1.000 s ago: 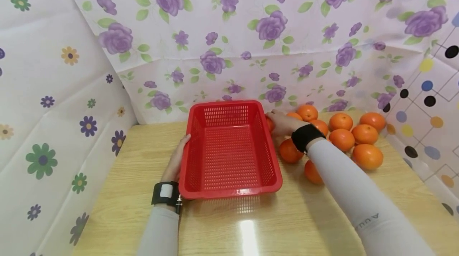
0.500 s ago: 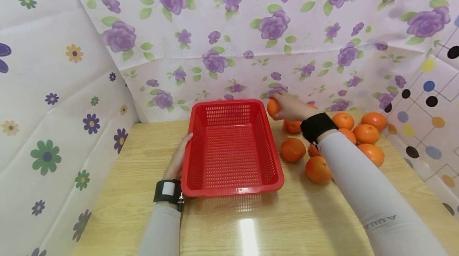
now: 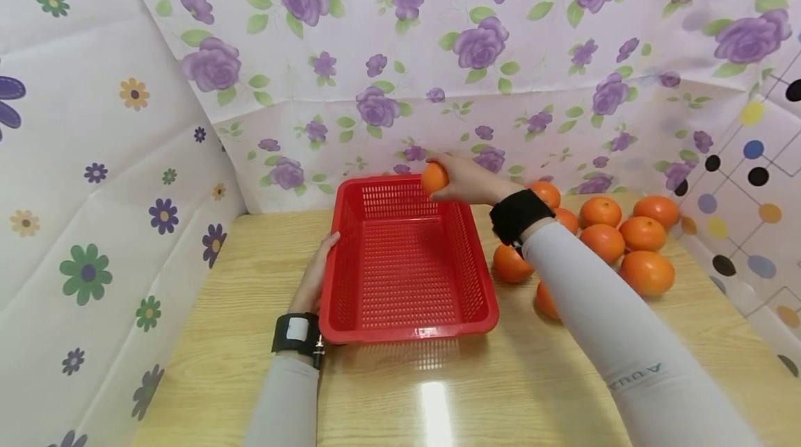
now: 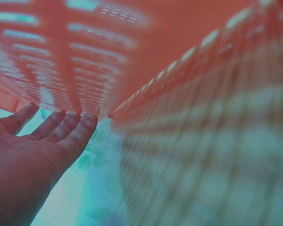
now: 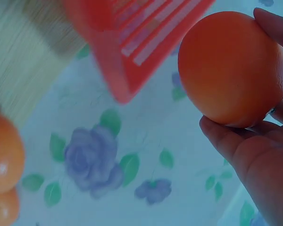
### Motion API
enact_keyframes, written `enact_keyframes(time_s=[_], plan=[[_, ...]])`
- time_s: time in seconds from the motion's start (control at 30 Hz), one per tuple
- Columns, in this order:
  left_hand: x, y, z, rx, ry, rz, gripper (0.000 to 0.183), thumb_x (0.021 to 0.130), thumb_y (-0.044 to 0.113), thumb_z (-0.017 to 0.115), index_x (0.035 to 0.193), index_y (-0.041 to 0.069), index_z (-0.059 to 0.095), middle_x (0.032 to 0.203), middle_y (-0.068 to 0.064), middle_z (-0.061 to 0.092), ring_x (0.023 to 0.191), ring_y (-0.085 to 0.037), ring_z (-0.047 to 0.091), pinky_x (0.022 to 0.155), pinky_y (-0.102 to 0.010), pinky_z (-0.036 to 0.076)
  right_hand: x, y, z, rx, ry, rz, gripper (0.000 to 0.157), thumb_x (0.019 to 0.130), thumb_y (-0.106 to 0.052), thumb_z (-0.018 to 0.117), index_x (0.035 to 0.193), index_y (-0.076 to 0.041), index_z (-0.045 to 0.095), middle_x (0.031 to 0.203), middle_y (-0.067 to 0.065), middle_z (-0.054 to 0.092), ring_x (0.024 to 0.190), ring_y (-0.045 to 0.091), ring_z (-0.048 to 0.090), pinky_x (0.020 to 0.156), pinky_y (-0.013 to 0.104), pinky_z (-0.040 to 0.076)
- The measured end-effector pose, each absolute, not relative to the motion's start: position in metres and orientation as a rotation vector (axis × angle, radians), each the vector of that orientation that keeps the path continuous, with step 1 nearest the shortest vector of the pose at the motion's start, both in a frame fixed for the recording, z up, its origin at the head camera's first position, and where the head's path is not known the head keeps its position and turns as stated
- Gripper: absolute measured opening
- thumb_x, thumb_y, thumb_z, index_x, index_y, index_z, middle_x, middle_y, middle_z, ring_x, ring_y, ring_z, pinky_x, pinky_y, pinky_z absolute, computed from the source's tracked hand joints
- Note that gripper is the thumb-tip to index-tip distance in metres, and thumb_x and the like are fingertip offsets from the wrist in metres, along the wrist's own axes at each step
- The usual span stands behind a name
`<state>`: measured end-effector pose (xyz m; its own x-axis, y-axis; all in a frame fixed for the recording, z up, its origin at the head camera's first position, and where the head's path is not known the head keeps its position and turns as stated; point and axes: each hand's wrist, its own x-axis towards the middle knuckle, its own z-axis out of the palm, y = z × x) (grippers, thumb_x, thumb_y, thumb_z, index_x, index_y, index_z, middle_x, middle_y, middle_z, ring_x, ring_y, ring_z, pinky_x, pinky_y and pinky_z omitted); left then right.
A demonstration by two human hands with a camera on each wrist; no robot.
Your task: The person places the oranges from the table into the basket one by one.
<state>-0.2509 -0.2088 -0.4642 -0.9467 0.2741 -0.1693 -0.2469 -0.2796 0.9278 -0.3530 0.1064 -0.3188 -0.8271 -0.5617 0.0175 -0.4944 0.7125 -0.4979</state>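
Observation:
A red plastic basket (image 3: 409,273) with slotted walls and nothing inside stands on the table. My left hand (image 3: 311,280) is at its left side; in the left wrist view, the fingers (image 4: 70,141) reach out straight against the slotted wall (image 4: 99,56). At the basket's far right corner, my right hand (image 3: 468,180) holds an orange (image 3: 434,179) above the rim. The right wrist view shows the same orange (image 5: 231,70) pinched between thumb and fingertips, with a corner of the basket (image 5: 118,75) beside it.
Several more oranges (image 3: 602,243) lie grouped on the wooden table (image 3: 375,398) to the basket's right, partly hidden by my right forearm. A flowered sheet (image 3: 350,71) hangs behind the table, with patterned sheets on the left and right.
My right hand has lifted an orange from beside the basket's right wall and carried it up and left over the far rim. My left hand stays at the basket's left side.

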Motion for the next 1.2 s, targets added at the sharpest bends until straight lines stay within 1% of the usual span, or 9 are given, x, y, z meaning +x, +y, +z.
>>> enact_keyframes(time_s=[0.13, 0.23, 0.43, 0.53, 0.63, 0.77, 1.03, 1.1, 1.2], plan=[[-0.251, -0.209, -0.464, 0.030, 1.655, 2.280, 0.064, 0.110, 0.053, 0.038, 0.166, 0.030, 0.018, 0.160, -0.028, 0.032, 0.140, -0.045, 0.042, 0.106, -0.056, 0.048, -0.354, 0.085, -0.323, -0.895, 2.758, -0.758, 0.078, 0.091, -0.020, 0.079, 0.156, -0.003, 0.040, 0.151, 0.025, 0.044, 0.121, 0.038, 0.057, 0.097, 0.048, 0.053], [-0.251, -0.209, -0.464, 0.022, 1.645, 2.282, 0.064, 0.110, 0.052, 0.039, 0.166, 0.030, 0.018, 0.160, -0.028, 0.032, 0.142, -0.046, 0.039, 0.108, -0.057, 0.046, -0.355, 0.070, -0.329, -0.892, 2.729, -0.779, 0.078, 0.091, -0.021, 0.079, 0.156, -0.005, 0.040, 0.150, 0.022, 0.047, 0.119, 0.035, 0.058, 0.097, 0.045, 0.053], [-0.250, -0.210, -0.461, 0.023, 1.636, 2.281, 0.063, 0.110, 0.053, 0.039, 0.166, 0.033, 0.018, 0.160, -0.027, 0.033, 0.143, -0.047, 0.038, 0.109, -0.060, 0.043, -0.357, 0.041, -0.347, -0.925, 2.693, -0.838, 0.077, 0.091, -0.019, 0.079, 0.156, -0.004, 0.040, 0.153, 0.021, 0.044, 0.125, 0.032, 0.052, 0.099, 0.043, 0.051], [-0.250, -0.211, -0.460, 0.025, 1.639, 2.280, 0.061, 0.111, 0.051, 0.038, 0.166, 0.032, 0.018, 0.161, -0.026, 0.033, 0.144, -0.047, 0.038, 0.109, -0.061, 0.044, -0.358, 0.030, -0.356, -0.908, 2.671, -0.864, 0.076, 0.092, -0.020, 0.079, 0.157, -0.005, 0.040, 0.153, 0.019, 0.044, 0.124, 0.030, 0.053, 0.099, 0.042, 0.052], [-0.250, -0.210, -0.462, 0.022, 1.650, 2.276, 0.060, 0.111, 0.049, 0.038, 0.165, 0.033, 0.019, 0.161, -0.024, 0.033, 0.143, -0.046, 0.039, 0.107, -0.059, 0.046, -0.359, 0.021, -0.366, -0.885, 2.655, -0.889, 0.075, 0.093, -0.021, 0.079, 0.156, -0.005, 0.041, 0.157, 0.018, 0.040, 0.125, 0.029, 0.053, 0.102, 0.041, 0.052], [-0.254, -0.209, -0.470, 0.022, 1.674, 2.278, 0.060, 0.110, 0.051, 0.040, 0.165, 0.034, 0.022, 0.160, -0.022, 0.036, 0.141, -0.043, 0.042, 0.104, -0.055, 0.051, -0.362, 0.013, -0.379, -0.857, 2.657, -0.893, 0.073, 0.093, -0.022, 0.078, 0.154, -0.003, 0.043, 0.158, 0.019, 0.039, 0.125, 0.029, 0.054, 0.102, 0.040, 0.052], [-0.259, -0.210, -0.484, 0.009, 1.710, 2.275, 0.057, 0.108, 0.057, 0.043, 0.160, 0.038, 0.030, 0.155, -0.019, 0.044, 0.136, -0.040, 0.048, 0.097, -0.050, 0.055, -0.368, 0.005, -0.403, -0.805, 2.657, -0.901, 0.075, 0.093, -0.026, 0.079, 0.156, -0.007, 0.042, 0.142, 0.014, 0.050, 0.120, 0.025, 0.054, 0.106, 0.040, 0.050], [-0.258, -0.211, -0.484, 0.005, 1.710, 2.271, 0.056, 0.107, 0.058, 0.043, 0.159, 0.040, 0.030, 0.155, -0.018, 0.045, 0.135, -0.040, 0.049, 0.097, -0.050, 0.055, -0.370, 0.003, -0.408, -0.804, 2.653, -0.916, 0.075, 0.093, -0.026, 0.080, 0.155, -0.007, 0.042, 0.142, 0.013, 0.051, 0.122, 0.025, 0.053, 0.107, 0.040, 0.049], [-0.257, -0.211, -0.482, 0.006, 1.703, 2.266, 0.056, 0.108, 0.056, 0.042, 0.160, 0.040, 0.028, 0.155, -0.018, 0.044, 0.136, -0.039, 0.049, 0.098, -0.050, 0.055, -0.372, 0.001, -0.416, -0.797, 2.652, -0.948, 0.075, 0.092, -0.024, 0.080, 0.155, -0.008, 0.043, 0.147, 0.014, 0.049, 0.125, 0.027, 0.052, 0.109, 0.042, 0.048]])
